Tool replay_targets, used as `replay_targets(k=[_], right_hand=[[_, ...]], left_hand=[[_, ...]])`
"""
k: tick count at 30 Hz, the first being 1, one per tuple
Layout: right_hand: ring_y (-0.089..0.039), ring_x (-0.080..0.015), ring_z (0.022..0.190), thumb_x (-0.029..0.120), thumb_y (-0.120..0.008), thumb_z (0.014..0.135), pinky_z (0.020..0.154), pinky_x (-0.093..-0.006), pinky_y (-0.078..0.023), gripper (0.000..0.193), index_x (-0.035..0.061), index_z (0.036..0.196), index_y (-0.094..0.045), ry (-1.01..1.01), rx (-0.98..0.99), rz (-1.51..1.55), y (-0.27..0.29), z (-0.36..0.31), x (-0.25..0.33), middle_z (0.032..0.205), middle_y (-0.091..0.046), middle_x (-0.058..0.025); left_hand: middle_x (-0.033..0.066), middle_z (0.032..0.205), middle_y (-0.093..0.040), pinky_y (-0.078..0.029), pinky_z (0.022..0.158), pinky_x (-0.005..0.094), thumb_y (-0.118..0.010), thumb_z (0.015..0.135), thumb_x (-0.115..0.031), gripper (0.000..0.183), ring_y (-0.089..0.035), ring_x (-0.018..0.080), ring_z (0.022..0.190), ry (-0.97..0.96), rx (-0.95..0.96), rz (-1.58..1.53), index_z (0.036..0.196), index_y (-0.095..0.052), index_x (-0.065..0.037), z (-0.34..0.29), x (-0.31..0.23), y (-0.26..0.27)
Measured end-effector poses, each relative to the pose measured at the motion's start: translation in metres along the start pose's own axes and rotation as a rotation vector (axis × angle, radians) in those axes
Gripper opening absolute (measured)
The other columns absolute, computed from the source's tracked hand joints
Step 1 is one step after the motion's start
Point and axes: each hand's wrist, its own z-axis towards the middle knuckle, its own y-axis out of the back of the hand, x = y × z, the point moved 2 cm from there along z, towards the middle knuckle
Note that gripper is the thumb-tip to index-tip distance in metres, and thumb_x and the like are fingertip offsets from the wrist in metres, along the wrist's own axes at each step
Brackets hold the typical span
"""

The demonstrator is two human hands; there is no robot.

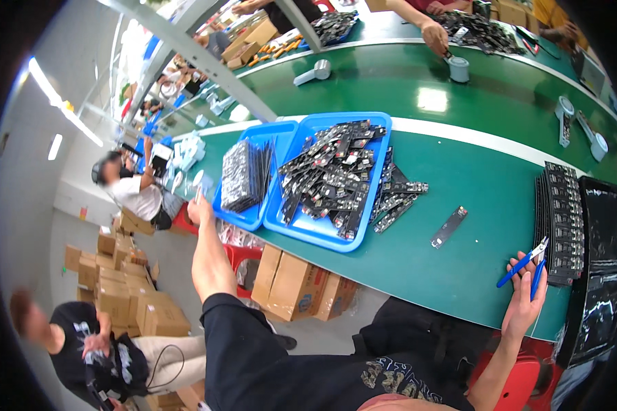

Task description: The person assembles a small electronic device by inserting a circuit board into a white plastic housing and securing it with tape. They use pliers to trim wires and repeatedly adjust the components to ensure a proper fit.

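Note:
My right hand [523, 301] holds blue-handled nippers [522, 265], their handles spread apart, beside a stack of black circuit board panels [562, 226]. Far to the left, my left arm stretches out. My left hand [199, 209] is closed at the table's edge, beside a blue tray; a pale piece shows just above its fingers, too small to name. That tray [250, 220] carries bundled boards [238, 178]. A second blue tray [322, 238] is heaped with narrow black circuit boards [332, 171], some spilling past its right side. One single board strip [449, 227] lies apart on the green table.
A green conveyor belt [384, 75] runs behind the table, carrying pale blue-grey handheld devices [315, 72]. Across it, a person's hand [435, 35] holds another device. Black trays [605, 219] stand at the right edge. Cardboard boxes [288, 284] sit below. Two people are at the left.

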Motion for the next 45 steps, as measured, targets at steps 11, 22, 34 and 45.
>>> replay_targets(k=[11, 22, 34, 45], right_hand=[[-0.068, -0.0273, 0.114, 0.013, -0.054, 0.109, 0.103, -0.0431, -0.055, 0.041, -0.0083, 0.143, -0.048, -0.021, -0.013, 0.046, -0.007, 0.005, 0.006, 0.131, -0.065, -0.0223], [-0.069, -0.0251, 0.112, 0.006, -0.057, 0.104, 0.099, -0.0398, -0.056, 0.042, -0.0087, 0.143, -0.048, 0.018, -0.043, 0.000, -0.010, 0.000, 0.014, 0.130, -0.066, -0.0222], [-0.068, -0.0188, 0.113, 0.006, -0.060, 0.103, 0.099, -0.0347, -0.055, 0.042, -0.0057, 0.143, -0.049, -0.004, -0.025, 0.067, -0.008, 0.001, 0.009, 0.128, -0.067, -0.0156], [-0.067, -0.0318, 0.093, 0.012, -0.068, 0.094, 0.083, -0.0420, -0.052, 0.035, 0.0008, 0.127, -0.061, 0.170, 0.014, -0.468, -0.060, 0.044, 0.048, 0.105, -0.068, -0.0179]], left_hand=[[0.0191, 0.121, -0.074, -0.053, 0.100, 0.0483, -0.066, 0.092, -0.059, 0.062, -0.070, 0.0393, 0.114, -0.228, 0.224, 0.238, 0.126, -0.073, -0.008, 0.138, 0.026, -0.060], [0.0224, 0.109, -0.071, -0.056, 0.070, 0.0413, -0.075, 0.083, -0.012, 0.057, -0.069, 0.0290, 0.084, -0.164, 0.610, -0.129, 0.133, -0.060, 0.010, 0.078, -0.016, -0.105], [0.0177, 0.103, -0.072, -0.055, 0.078, 0.0449, -0.067, 0.084, -0.020, 0.030, -0.069, 0.0324, 0.090, -0.095, 0.376, 0.231, 0.107, -0.073, -0.001, 0.080, -0.019, -0.058], [0.0295, 0.106, -0.073, -0.055, 0.087, 0.0506, -0.060, 0.083, -0.019, 0.047, -0.071, 0.0432, 0.097, -0.586, -0.055, 0.157, 0.125, -0.069, 0.000, 0.070, -0.164, -0.042]])
